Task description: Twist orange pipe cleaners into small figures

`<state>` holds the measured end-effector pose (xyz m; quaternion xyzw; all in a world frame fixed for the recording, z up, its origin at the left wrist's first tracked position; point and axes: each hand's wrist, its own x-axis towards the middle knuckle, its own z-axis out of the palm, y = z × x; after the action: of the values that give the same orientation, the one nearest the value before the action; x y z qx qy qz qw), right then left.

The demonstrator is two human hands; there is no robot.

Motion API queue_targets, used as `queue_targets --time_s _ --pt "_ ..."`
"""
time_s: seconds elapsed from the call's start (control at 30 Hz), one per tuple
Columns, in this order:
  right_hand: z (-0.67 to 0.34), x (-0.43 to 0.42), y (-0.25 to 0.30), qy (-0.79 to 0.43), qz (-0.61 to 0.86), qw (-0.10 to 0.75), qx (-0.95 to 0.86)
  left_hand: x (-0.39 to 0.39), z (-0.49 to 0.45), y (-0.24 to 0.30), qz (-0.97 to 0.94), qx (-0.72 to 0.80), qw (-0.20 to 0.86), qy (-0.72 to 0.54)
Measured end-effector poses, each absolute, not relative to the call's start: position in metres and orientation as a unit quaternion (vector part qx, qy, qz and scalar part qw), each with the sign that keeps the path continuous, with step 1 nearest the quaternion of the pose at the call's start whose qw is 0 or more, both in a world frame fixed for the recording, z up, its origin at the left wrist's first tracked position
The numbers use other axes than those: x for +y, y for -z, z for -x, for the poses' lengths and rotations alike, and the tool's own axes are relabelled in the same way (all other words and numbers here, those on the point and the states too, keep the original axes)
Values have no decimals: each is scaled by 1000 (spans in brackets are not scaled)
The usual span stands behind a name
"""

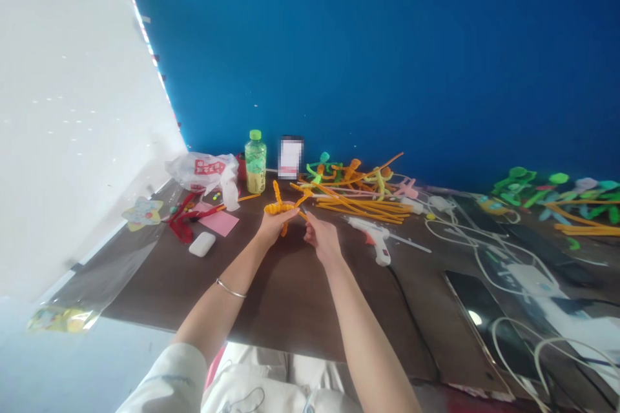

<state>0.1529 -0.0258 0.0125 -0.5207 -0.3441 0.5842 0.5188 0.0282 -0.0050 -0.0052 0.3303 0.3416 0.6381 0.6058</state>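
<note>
My left hand (274,224) is closed on an orange pipe-cleaner figure (279,208), a coiled body with several arms sticking out, held above the dark table. To the right of it, my right hand (320,235) pinches the end of one of the figure's orange stems between thumb and fingers. Behind my hands lies a pile of loose orange pipe cleaners (368,208). A white hot glue gun (371,232) rests on its side to the right of my right hand, with a clear glue stick in its back.
A green-capped drink bottle (256,164) and a propped phone (290,158) stand by the blue wall. At left are a plastic bag (203,171), red-handled scissors (181,226), pink paper (220,221) and a white earbud case (202,244). At right lie a tablet (489,322) and tangled cables (484,258).
</note>
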Motion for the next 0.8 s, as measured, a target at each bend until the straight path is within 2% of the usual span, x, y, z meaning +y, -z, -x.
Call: queue_targets --time_s 0.13,0.33,0.43,0.5,0.6,0.8 --pt "-151 -30 -9 -374 556 534 -515 -3 -28 6 -314 346 584 -664" --pt "-151 -35 -5 2 525 444 -726 0 -27 7 -293 358 570 -679" --pt "-153 -35 -6 99 490 434 -750 -1 -27 6 -296 357 574 -674" --pt "-155 -34 -5 108 464 437 -763 -2 -27 5 -300 356 577 -672" --pt "-157 -33 -4 56 444 448 -774 -2 -27 5 -308 346 581 -670" --pt "-153 -34 -8 -163 500 559 -642 -2 -26 6 -325 338 595 -652"
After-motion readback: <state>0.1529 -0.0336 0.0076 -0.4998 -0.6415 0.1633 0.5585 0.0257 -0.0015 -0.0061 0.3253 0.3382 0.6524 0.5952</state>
